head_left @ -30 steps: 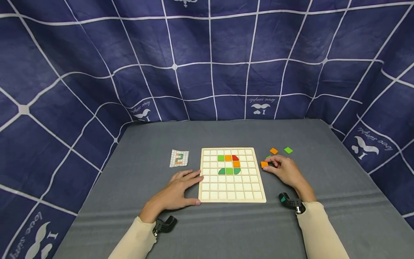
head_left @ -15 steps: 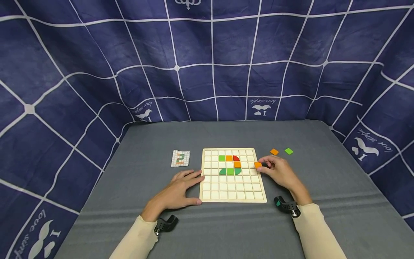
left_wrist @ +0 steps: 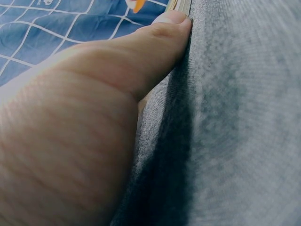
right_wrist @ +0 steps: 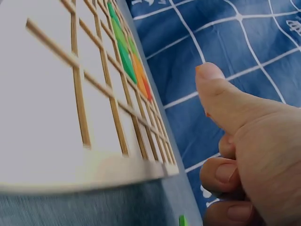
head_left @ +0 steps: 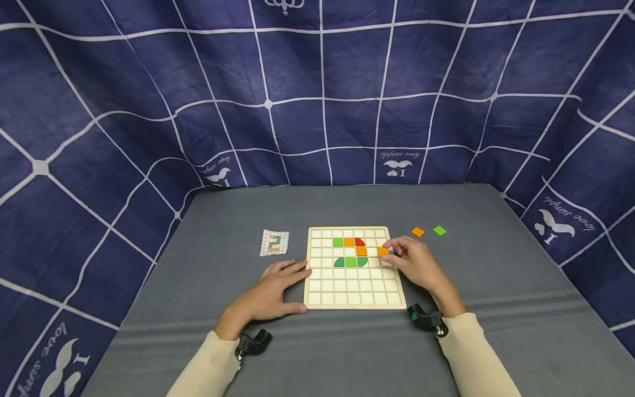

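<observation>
My right hand (head_left: 416, 262) pinches an orange square tile (head_left: 382, 251) between thumb and fingers, over the right-hand columns of a pale wooden grid board (head_left: 354, 286). The right wrist view shows only slivers of that tile beside the thumb (right_wrist: 214, 92). Flat beside the board's left edge lies my left hand (head_left: 275, 292), its fingertips and thumb touching the frame. Set in the board are a red quarter-round piece (head_left: 359, 241), orange squares (head_left: 349, 242), light green squares (head_left: 338, 242) and dark green quarter-round pieces (head_left: 339, 262), together forming a shape like a 2.
Left of the board lies a small paper card (head_left: 274, 243) printed with a coloured grid figure. An orange tile (head_left: 418, 232) and a light green tile (head_left: 439, 230) lie beyond the right hand. A green edge (right_wrist: 183, 220) shows low in the right wrist view. A patterned blue curtain (head_left: 297, 127) surrounds the table.
My right hand has carried the orange tile leftward, from beside the board's right edge to over its right-hand columns. The left hand stays at the left edge.
</observation>
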`<state>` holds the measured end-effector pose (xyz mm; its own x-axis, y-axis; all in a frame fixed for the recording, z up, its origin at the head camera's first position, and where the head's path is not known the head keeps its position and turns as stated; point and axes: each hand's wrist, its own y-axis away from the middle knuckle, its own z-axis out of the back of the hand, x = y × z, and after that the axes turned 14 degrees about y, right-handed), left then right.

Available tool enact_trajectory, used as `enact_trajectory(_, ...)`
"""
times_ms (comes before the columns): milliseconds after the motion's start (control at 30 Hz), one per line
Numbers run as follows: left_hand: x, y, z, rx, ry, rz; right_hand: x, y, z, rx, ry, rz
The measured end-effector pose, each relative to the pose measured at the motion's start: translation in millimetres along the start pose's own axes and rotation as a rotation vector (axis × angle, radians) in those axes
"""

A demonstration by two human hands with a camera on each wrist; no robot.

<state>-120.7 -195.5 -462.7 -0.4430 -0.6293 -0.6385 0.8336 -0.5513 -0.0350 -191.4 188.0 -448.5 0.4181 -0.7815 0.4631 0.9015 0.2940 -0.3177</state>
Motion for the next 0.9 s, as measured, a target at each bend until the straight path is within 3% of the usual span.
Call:
enact_trajectory(333,-1.4,0.1,0.4,0.004,0.003,0.009,30,-2.1,-13,-0.02,-0.121,-0.07)
enact_trajectory(533,-0.8,-1.4,-0.5,0.001,0.003,0.004,49,-3.0,-26,0.021,-0.146,-0.045)
enact_trajectory(900,-0.7,-2.2,-0.1,0.001,-0.009,0.003,64,-1.2,-48,0.061,-0.163,-0.099)
